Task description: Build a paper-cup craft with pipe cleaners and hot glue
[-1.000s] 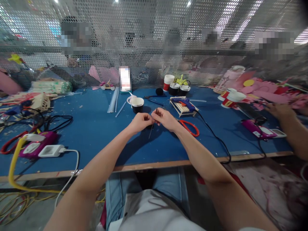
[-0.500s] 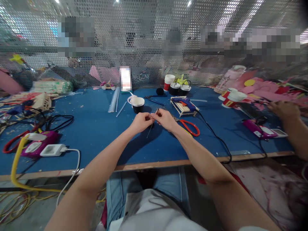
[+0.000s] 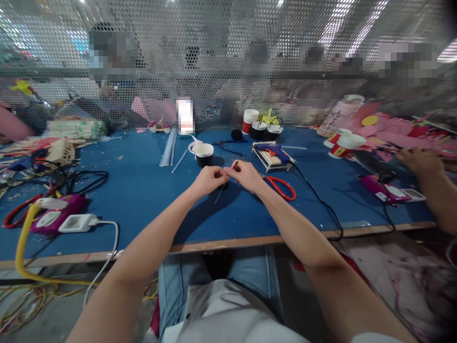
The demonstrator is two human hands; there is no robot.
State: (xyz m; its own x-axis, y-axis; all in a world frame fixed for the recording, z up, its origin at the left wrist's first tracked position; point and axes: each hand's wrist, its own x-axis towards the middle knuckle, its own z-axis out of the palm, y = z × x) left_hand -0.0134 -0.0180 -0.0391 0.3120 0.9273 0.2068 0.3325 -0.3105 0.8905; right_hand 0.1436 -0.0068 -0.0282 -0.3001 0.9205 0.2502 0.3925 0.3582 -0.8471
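Observation:
My left hand (image 3: 211,179) and my right hand (image 3: 247,176) meet over the blue table, fingertips pinched together. Between them is a thin wire (image 3: 220,191), its free end slanting down to the left; a short dark piece shows above my right fingers. How far each hand shares the grip on it is partly hidden by the fingers. Just beyond stands a black-and-white paper cup (image 3: 204,155) with a pale strip or roll (image 3: 194,146) beside it. Scissors with red handles (image 3: 293,191) lie right of my right hand, their blades partly covered by it.
A blue glue gun (image 3: 279,152) rests on a wooden-stick stand (image 3: 273,164), its cord trailing to the front edge. Glue sticks (image 3: 168,150) and pliers (image 3: 228,142) lie farther back. Purple power strips (image 3: 73,207) sit at left and right. Another person's hand (image 3: 421,162) is at right.
The wire's free end has swung slightly left and up. My hands keep their pinch in nearly the same place; the view has shifted a little.

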